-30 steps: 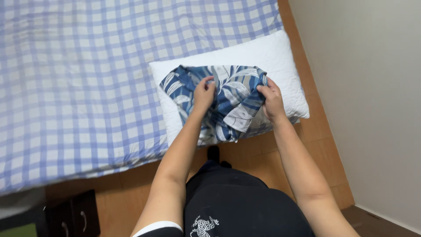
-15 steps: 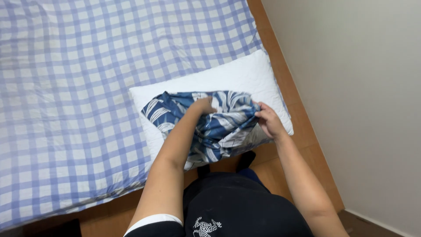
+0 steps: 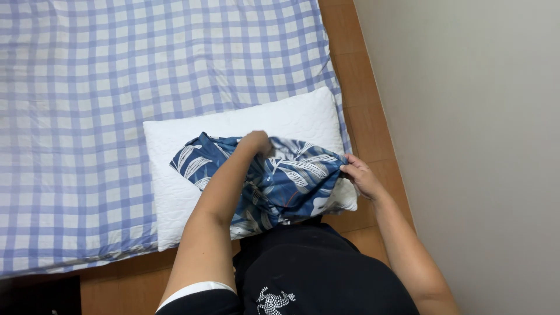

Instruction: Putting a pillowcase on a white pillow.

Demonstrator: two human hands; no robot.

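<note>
While the white pillow [image 3: 192, 192] lies across the lower middle of the frame on the blue-and-white checked bedsheet [image 3: 87, 87], a blue pillowcase with a pale leaf print [image 3: 291, 181] is bunched over its right half, leaving the pillow's left part and its upper right corner bare; the left hand [image 3: 256, 142], near the centre of the frame, is closed on the pillowcase's upper edge, its fingers curled into the cloth; the right hand [image 3: 359, 175], to the right of centre, pinches the cloth's right-hand edge just beside the pillow's end, fingers closed on the fold; the fabric runs stretched between the two hands, and its lower part hangs toward the person's dark clothing at the bottom of the frame; a wooden bed frame [image 3: 350, 76] borders the sheet on the right, and beyond it a plain grey wall [image 3: 466, 116] fills the right side.
</note>
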